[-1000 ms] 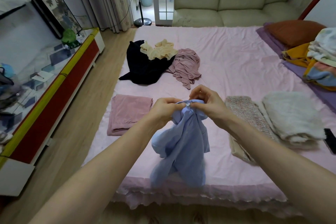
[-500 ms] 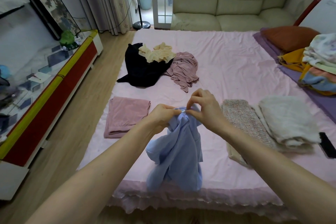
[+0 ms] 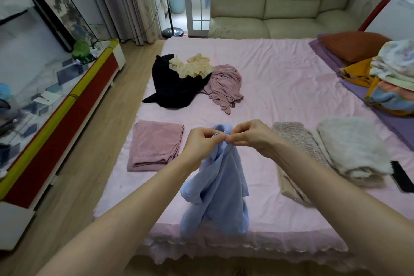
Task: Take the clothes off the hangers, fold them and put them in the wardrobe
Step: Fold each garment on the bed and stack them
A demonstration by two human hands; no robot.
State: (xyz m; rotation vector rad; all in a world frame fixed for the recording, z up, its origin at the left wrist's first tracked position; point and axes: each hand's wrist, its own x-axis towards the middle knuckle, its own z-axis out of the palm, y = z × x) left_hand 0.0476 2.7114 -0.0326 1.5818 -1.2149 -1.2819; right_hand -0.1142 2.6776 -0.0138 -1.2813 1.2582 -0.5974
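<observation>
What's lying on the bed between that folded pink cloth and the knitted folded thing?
In the head view, the blue shirt hangs there, pinched at its collar by the left hand and right hand, between the folded pink cloth and the knitted piece.

I see a pale green leather sofa [image 3: 275, 0] beyond the far edge of the pink-sheeted bed [image 3: 280, 78]. A rust-brown pillow [image 3: 351, 48] lies at the bed's right side on a purple mat [image 3: 331, 58]. Left of the bed runs a long low cabinet with a red and yellow edge [image 3: 67, 114]. A black standing fan base [image 3: 172, 32] sits by the grey curtains [image 3: 118, 0].
</observation>
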